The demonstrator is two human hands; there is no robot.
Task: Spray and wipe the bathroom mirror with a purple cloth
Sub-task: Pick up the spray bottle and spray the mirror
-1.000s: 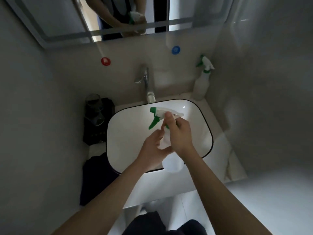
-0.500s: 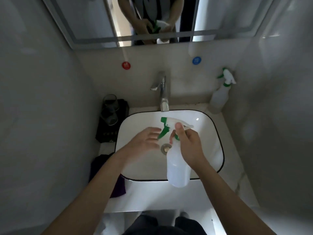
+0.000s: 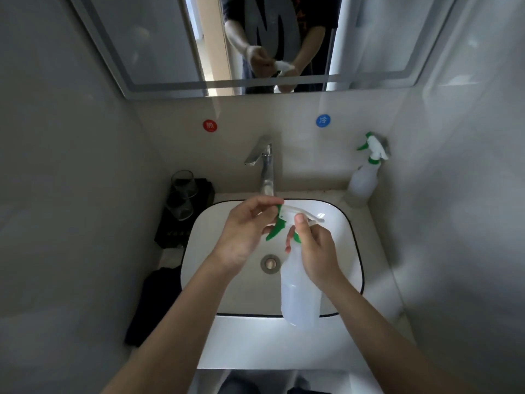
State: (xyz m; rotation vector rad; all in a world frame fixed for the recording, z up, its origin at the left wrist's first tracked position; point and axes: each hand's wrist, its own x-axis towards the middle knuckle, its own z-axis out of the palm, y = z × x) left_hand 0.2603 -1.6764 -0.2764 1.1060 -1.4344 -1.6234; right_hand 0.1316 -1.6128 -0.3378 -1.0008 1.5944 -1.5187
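Pale grey walls (image 3: 71, 194) are closing in a narrow, dimly lit nook. A white basin (image 3: 343, 223) with a dark rim is sitting on the desk (image 3: 377, 282), a chrome tap (image 3: 265, 169) rising behind it. Red (image 3: 210, 125) and blue (image 3: 323, 120) round stickers are marking the back wall.

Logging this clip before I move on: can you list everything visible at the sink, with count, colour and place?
spray bottle in hand: 1, translucent white with green trigger, held over the basin
second spray bottle: 1, same white and green, back right corner of the counter
basin: 1, white with dark rim, centre
drain: 1, metal, basin floor
tap: 1, chrome, behind the basin
mirror: 1, on the wall above, reflecting the person
round stickers: 2, red left and blue right, on the wall below the mirror
glasses: 2, dark, on a black tray left of the basin
dark cloth: 1, draped at the counter's left edge
left hand: at the nozzle
right hand: gripping the bottle's neck
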